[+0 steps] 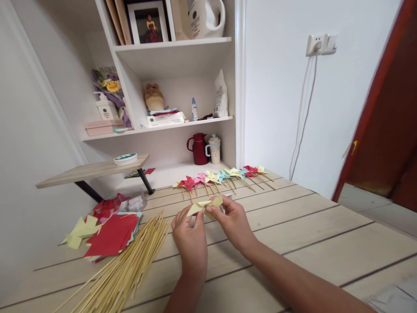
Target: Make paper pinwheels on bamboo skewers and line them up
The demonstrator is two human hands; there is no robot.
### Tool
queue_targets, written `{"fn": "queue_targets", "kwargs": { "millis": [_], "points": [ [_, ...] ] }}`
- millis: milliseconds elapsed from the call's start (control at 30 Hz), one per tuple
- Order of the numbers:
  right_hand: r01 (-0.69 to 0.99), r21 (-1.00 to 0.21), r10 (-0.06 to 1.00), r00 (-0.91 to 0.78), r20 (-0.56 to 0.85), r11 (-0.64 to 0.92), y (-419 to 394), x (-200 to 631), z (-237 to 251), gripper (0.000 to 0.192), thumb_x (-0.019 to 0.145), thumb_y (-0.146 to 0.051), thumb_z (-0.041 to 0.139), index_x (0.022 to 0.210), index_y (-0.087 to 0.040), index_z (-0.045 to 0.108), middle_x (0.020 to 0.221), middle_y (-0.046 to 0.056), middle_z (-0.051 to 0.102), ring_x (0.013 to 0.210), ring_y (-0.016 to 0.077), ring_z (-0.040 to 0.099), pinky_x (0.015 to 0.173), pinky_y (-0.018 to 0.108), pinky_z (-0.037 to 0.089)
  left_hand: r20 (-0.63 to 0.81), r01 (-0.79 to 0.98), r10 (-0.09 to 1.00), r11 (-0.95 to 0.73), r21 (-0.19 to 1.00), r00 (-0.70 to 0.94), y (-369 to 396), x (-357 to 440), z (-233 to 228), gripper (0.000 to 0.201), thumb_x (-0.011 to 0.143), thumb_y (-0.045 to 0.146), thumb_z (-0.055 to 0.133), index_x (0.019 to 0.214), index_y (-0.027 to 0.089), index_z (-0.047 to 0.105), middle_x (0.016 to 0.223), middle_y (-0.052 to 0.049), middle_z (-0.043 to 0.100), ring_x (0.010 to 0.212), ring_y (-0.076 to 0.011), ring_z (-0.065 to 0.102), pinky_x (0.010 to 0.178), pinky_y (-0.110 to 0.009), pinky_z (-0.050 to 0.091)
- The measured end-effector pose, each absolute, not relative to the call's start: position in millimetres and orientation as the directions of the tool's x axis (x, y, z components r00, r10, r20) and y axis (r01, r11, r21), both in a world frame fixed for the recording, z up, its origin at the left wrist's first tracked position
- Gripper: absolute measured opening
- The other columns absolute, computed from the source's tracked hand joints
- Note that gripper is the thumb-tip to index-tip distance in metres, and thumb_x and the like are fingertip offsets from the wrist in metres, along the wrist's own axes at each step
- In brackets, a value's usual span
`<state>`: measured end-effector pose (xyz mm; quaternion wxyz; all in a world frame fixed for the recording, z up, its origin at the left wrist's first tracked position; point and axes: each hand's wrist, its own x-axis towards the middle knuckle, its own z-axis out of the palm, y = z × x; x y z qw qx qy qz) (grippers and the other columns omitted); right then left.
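Between my two hands, above the middle of the table, is a pale yellow paper pinwheel piece (199, 207) with folded-over corners. My left hand (190, 232) pinches its left and lower side between thumb and fingers. From the right, my right hand (233, 219) grips it, thumb near the paper's centre and fingers behind. Those rear fingertips are partly hidden by the paper. Beyond my hands lies a row of finished paper pinwheels (213, 177) on sticks, in red, pink, yellow and blue. A bundle of thin wooden sticks (130, 261) rests left of my left hand.
Left of the sticks sits a stack of coloured paper squares (114, 234), red on top, beside loose yellow cut paper (81, 230). Behind are a clear container (135, 203) and a small raised shelf (94, 170) on black legs. A red jug (198, 150) stands in the shelving.
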<state>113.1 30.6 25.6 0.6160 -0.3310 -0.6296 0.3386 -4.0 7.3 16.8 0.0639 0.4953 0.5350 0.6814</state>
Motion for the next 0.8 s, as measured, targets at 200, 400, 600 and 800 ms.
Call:
{"fn": "queue_targets", "kwargs": {
  "millis": [200, 400, 600, 800],
  "points": [
    [-0.168, -0.879, 0.889, -0.026, 0.457, 0.447, 33, 113, 24, 0.017, 0.079, -0.035, 0.07, 0.084, -0.019, 0.069, 0.076, 0.002, 0.067, 0.072, 0.0181, 0.058, 0.068, 0.029, 0.046, 0.461, 0.271, 0.765, -0.375, 0.887, -0.45, 6, -7, 33, 0.013, 0.072, 0.03, 0.073, 0.067, 0.018, 0.074, 0.075, -0.006, 0.074, 0.076, -0.0228, 0.068, 0.079, -0.036, 0.052],
    [-0.198, -0.882, 0.899, -0.006, 0.438, 0.428, 33, 112, 23, 0.016, 0.077, -0.034, 0.072, 0.082, -0.019, 0.071, 0.078, 0.003, 0.07, 0.074, 0.019, 0.06, 0.07, 0.031, 0.048, 0.511, 0.331, 0.725, -0.394, 0.857, -0.462, 6, -6, 30, 0.012, 0.071, 0.03, 0.073, 0.066, 0.02, 0.073, 0.082, -0.006, 0.075, 0.084, -0.0241, 0.068, 0.089, -0.04, 0.05],
    [-0.211, -0.88, 0.899, -0.015, 0.439, 0.426, 35, 113, 21, 0.014, 0.076, -0.031, 0.073, 0.083, -0.019, 0.073, 0.08, 0.003, 0.072, 0.075, 0.0192, 0.062, 0.072, 0.031, 0.049, 0.636, 0.47, 0.633, -0.441, 0.765, -0.442, 7, -6, 22, 0.012, 0.075, 0.03, 0.071, 0.069, 0.021, 0.073, 0.093, -0.008, 0.075, 0.092, -0.0268, 0.067, 0.091, -0.044, 0.048],
    [-0.184, -0.87, 0.882, -0.031, 0.47, 0.457, 33, 112, 23, 0.016, 0.08, -0.033, 0.07, 0.087, -0.019, 0.073, 0.083, 0.003, 0.071, 0.079, 0.0196, 0.061, 0.074, 0.032, 0.049, 0.745, 0.597, 0.514, -0.46, 0.657, -0.425, 7, -6, 18, 0.009, 0.077, 0.028, 0.071, 0.081, 0.021, 0.074, 0.089, -0.007, 0.076, 0.086, -0.0247, 0.068, 0.091, -0.044, 0.048]
  ]
}}
